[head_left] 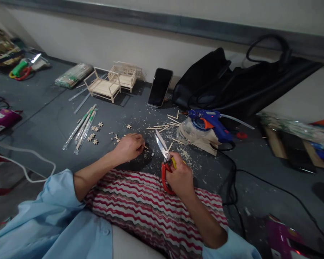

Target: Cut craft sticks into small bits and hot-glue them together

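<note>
My right hand (pixel 179 177) grips the red handles of a pair of scissors (pixel 163 153), blades slightly apart and pointing up and away. My left hand (pixel 129 146) rests knuckles-up on the grey floor (pixel 43 118), fingers curled and pinched around something too small to make out, just left of the blades. Loose wooden sticks (pixel 164 126) and sawdust lie just beyond both hands. A red-and-white striped cloth (pixel 140 205) covers my lap under my forearms.
A blue glue gun (pixel 212 122) rests on a tape roll to the right, its black cord (pixel 232 180) trailing toward me. Two small stick-built benches (pixel 110 82), a phone (pixel 160 87), a black bag (pixel 232 86), packed sticks (pixel 82 126) and wooden flowers (pixel 95 133) lie around.
</note>
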Tool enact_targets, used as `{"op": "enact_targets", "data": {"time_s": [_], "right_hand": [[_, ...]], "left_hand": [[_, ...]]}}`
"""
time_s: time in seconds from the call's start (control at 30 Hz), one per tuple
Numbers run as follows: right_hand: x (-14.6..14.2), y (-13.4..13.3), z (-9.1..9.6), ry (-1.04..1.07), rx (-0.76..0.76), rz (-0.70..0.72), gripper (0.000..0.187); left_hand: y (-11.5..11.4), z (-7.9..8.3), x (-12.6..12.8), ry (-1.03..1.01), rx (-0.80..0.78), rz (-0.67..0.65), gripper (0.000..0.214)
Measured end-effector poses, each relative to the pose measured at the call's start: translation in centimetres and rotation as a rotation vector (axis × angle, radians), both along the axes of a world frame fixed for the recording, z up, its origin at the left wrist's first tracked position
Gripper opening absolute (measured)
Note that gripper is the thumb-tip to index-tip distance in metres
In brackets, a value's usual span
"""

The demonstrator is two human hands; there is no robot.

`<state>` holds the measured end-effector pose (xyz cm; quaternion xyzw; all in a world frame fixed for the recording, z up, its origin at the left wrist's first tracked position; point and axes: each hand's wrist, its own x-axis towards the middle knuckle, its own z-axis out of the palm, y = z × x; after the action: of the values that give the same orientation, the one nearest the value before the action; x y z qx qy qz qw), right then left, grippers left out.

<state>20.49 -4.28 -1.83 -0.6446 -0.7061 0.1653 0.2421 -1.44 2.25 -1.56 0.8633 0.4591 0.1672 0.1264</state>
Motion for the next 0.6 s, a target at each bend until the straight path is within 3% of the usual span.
{"op": "enact_targets", "data": {"time_s": [0.1,0.23,0.33,0.43,0.6], "right_hand": [[0.1,-0.3,-0.1,0.02,0.05,0.023,0.026],[0.0,-0.8,0.0,-0.01,0.144,0.089,0.022],[-0.2,-0.9,0.2,-0.079,0.196,0.117,0.022],[-0.3,-0.9,0.2,-0.143,0.199,0.121,0.026],[-0.4,-1.0,0.2,-0.211,0.178,0.124,0.029]], "left_hand": [[-0.3,0.8,0.0,-0.307,-0.109,0.047,0.012],[-1.2,2.1,0.3,-0.934,-0.552,0.116,0.013],[-1.8,2.7,0.6,-1.276,-0.743,0.15,0.016],[-2.0,3.0,0.9,-1.422,-0.813,0.17,0.018],[-2.2,3.0,1.2,-1.476,-0.86,0.165,0.019]]}}
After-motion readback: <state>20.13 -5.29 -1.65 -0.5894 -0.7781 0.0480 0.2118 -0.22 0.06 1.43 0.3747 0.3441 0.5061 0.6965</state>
